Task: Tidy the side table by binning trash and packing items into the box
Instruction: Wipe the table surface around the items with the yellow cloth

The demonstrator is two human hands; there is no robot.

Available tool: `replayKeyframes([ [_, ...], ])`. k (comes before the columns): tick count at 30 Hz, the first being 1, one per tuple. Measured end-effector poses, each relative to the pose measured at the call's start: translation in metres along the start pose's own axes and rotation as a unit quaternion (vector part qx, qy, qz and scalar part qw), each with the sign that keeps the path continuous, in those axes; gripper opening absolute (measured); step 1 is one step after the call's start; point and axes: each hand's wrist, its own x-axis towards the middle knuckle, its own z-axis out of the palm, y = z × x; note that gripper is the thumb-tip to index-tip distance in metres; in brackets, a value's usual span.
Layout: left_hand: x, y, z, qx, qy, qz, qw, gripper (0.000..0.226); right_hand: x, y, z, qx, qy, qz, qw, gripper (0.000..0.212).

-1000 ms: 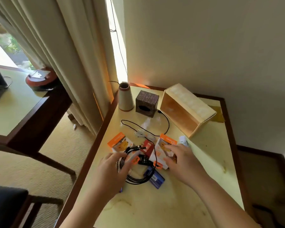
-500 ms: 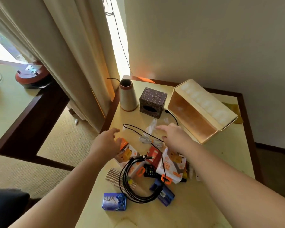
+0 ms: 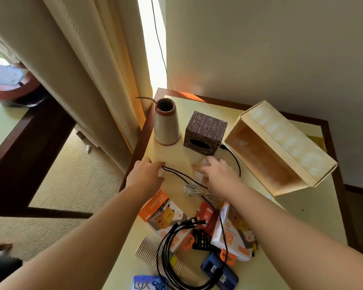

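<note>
Both hands reach to the far half of the side table [image 3: 291, 222]. The left hand [image 3: 147, 174] lies flat near the left edge, fingers relaxed, its fingertips at the bend of a thin black cable [image 3: 182, 174]; whether it holds the cable cannot be told. The right hand [image 3: 216, 170] is over a clear plastic wrapper [image 3: 199, 164] just in front of the dark patterned tissue box [image 3: 205, 132]; its grip is not discernible through the blur.

The open cardboard box [image 3: 281, 149] lies on its side at the far right, opening facing the person. Nearer the person lie an orange charger box [image 3: 164, 214], a coiled black cable bundle [image 3: 176, 258], a white cable [image 3: 199, 191] and a blue soap pack [image 3: 147, 284]. A conical vase [image 3: 167, 124] stands at the far left corner.
</note>
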Motion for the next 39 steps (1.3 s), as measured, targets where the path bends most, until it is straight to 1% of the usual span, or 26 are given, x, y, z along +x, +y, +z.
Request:
replayKeyframes([
  [2,0.002,-0.003,0.005,-0.016,0.023,0.015,0.999,0.040,0.005,0.003,0.010,-0.027,-0.012,-0.023,0.999,0.081],
  [3,0.002,-0.004,0.008,-0.030,0.038,0.022,0.999,0.033,0.006,0.005,0.015,-0.026,-0.001,-0.030,0.999,0.076],
  [6,0.001,-0.009,0.015,-0.063,0.074,0.023,0.995,0.020,0.006,0.011,0.031,0.040,0.065,-0.022,0.997,0.049],
  [8,-0.002,-0.013,0.019,-0.083,0.097,0.010,0.992,0.017,0.002,0.015,0.036,0.080,0.086,-0.006,0.993,0.033],
  [10,-0.006,-0.016,0.018,-0.119,0.129,-0.016,0.984,0.015,-0.005,0.018,0.035,0.114,0.095,0.007,0.989,0.028],
  [12,-0.012,-0.011,0.012,-0.157,0.183,-0.034,0.970,0.016,-0.020,0.021,0.032,0.173,0.126,0.025,0.976,0.028],
  [14,-0.021,0.003,0.001,-0.174,0.245,-0.012,0.954,0.017,-0.039,0.025,0.026,0.239,0.181,0.060,0.952,0.027],
  [16,-0.030,0.026,-0.011,-0.175,0.280,0.052,0.943,0.018,-0.059,0.032,0.022,0.280,0.231,0.098,0.927,0.028],
  [18,-0.033,0.053,-0.017,-0.171,0.260,0.145,0.939,0.017,-0.075,0.042,0.020,0.300,0.264,0.135,0.907,0.023],
  [19,-0.032,0.066,-0.016,-0.167,0.231,0.184,0.940,0.016,-0.082,0.047,0.019,0.307,0.275,0.156,0.898,0.020],
  [21,-0.022,0.091,-0.007,-0.148,0.173,0.232,0.946,0.016,-0.095,0.059,0.017,0.319,0.282,0.190,0.885,0.019],
  [22,-0.015,0.102,0.001,-0.130,0.150,0.251,0.947,0.016,-0.100,0.064,0.017,0.321,0.274,0.198,0.885,0.021],
  [25,0.011,0.127,0.026,-0.067,0.079,0.299,0.949,0.017,-0.110,0.074,0.014,0.313,0.234,0.191,0.901,0.025],
  [27,0.028,0.140,0.038,-0.025,0.050,0.305,0.951,0.019,-0.115,0.079,0.012,0.303,0.223,0.183,0.908,0.024],
  [30,0.045,0.155,0.049,0.017,0.038,0.293,0.955,0.021,-0.116,0.085,0.011,0.299,0.223,0.176,0.911,0.022],
  [33,0.051,0.163,0.058,0.052,0.014,0.301,0.952,0.019,-0.111,0.089,0.012,0.292,0.208,0.175,0.917,0.025],
  [36,0.057,0.161,0.067,0.061,0.022,0.305,0.950,0.013,-0.100,0.091,0.016,0.290,0.158,0.164,0.930,0.033],
  [39,0.057,0.161,0.065,0.102,0.025,0.306,0.946,0.024,-0.087,0.093,0.021,0.259,0.097,0.147,0.950,0.045],
])
